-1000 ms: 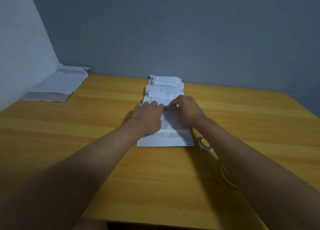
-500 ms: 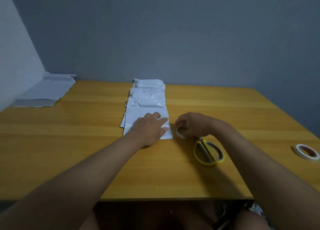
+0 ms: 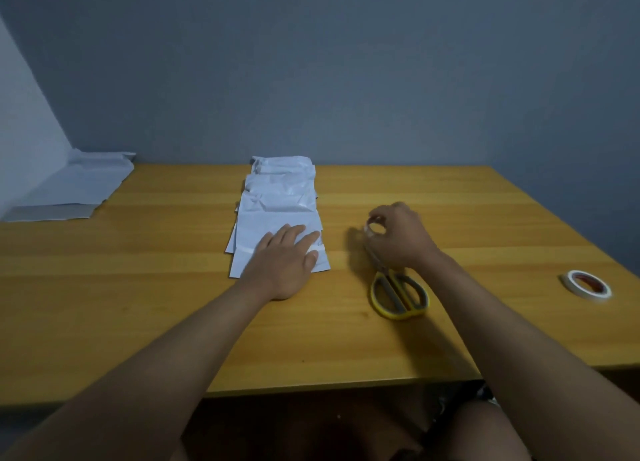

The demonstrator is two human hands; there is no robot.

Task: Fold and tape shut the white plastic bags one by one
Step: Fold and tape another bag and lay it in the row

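The right hand [image 3: 398,235] hides the blades of the scissors [image 3: 398,296], and what its fingers [image 3: 375,218] pinch is blurred.

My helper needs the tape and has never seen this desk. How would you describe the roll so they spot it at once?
Start at the wooden table and follow its right side. Past the yellow-handled scissors, alone near the right edge, lies the tape roll. It is the only ring there: white, flat, reddish inside.

Plain room, home or office unclear: wooden desk [image 3: 450,197] against bare grey-blue wall [image 3: 346,62]
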